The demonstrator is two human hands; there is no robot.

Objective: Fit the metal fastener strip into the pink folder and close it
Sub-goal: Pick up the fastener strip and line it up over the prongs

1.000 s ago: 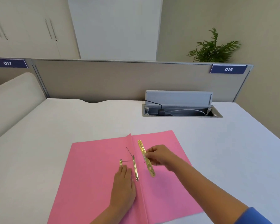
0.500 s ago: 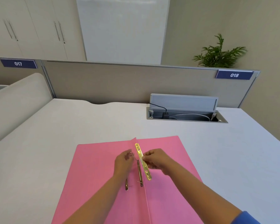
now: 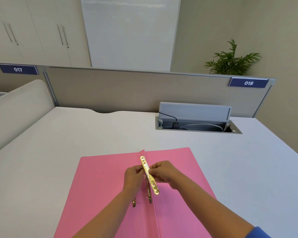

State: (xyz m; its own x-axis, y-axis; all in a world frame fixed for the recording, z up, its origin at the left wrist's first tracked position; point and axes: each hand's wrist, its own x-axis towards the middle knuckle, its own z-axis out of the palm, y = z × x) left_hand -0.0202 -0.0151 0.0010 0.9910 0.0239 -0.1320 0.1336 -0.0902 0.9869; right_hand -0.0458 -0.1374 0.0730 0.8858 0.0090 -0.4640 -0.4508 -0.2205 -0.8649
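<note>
A pink folder lies open and flat on the white desk. A gold metal strip with holes is held above the folder's centre fold, tilted from far left to near right. My right hand pinches its middle from the right. My left hand touches the strip from the left with its fingertips; whether it grips the strip or a prong beneath I cannot tell. Below the hands, a second gold fastener bar lies along the fold, and a small gold piece sits just left of it.
An open cable box with a raised grey lid and wires is sunk into the desk at the far right. A beige partition closes off the back of the desk. A curved white divider borders the left side.
My left hand rose from lying flat on the folder and came to the strip. My right hand lifted the strip off the right flap to above the fold.
</note>
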